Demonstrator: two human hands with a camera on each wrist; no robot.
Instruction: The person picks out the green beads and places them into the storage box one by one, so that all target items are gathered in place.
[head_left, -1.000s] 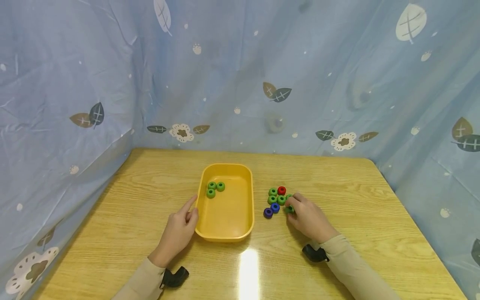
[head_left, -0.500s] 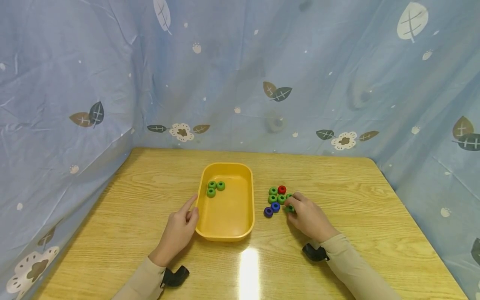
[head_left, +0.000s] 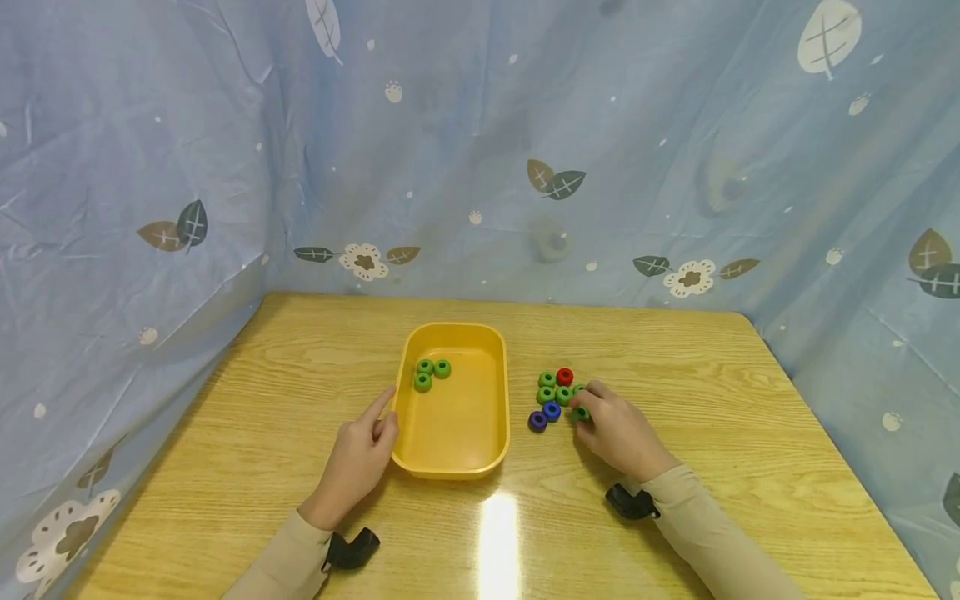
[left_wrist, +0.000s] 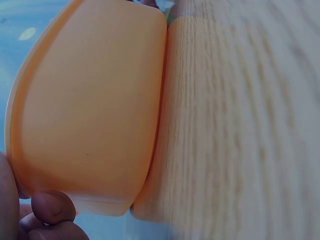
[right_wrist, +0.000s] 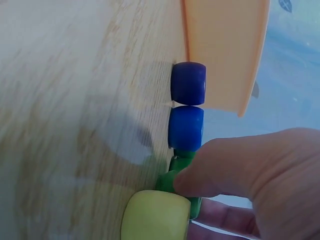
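My right hand (head_left: 618, 429) pinches a green bead (head_left: 582, 413) between thumb and fingers at the near right of a bead cluster. In the right wrist view, the thumb touches green and a yellow-green bead (right_wrist: 156, 217) stands closer to the camera. Blue (head_left: 552, 410) and purple (head_left: 537, 421) beads lie to the left, with several green ones and a red bead (head_left: 565, 377) farther back. My left hand (head_left: 358, 457) rests against the left rim of a yellow tray (head_left: 507, 400), index finger straight; in the left wrist view its other fingers (left_wrist: 50, 206) are bent beside the tray's wall.
Three green beads (head_left: 423, 382) lie together in the far left part of the tray. The wooden table (head_left: 667, 358) runs back to a blue patterned curtain (head_left: 465, 150), which also hangs at both sides. Black wrist mounts (head_left: 632, 502) sit under both sleeves.
The whole scene sits slightly higher or lower in the head view as the camera tilts. Both hands, the tray and the beads keep essentially the same places.
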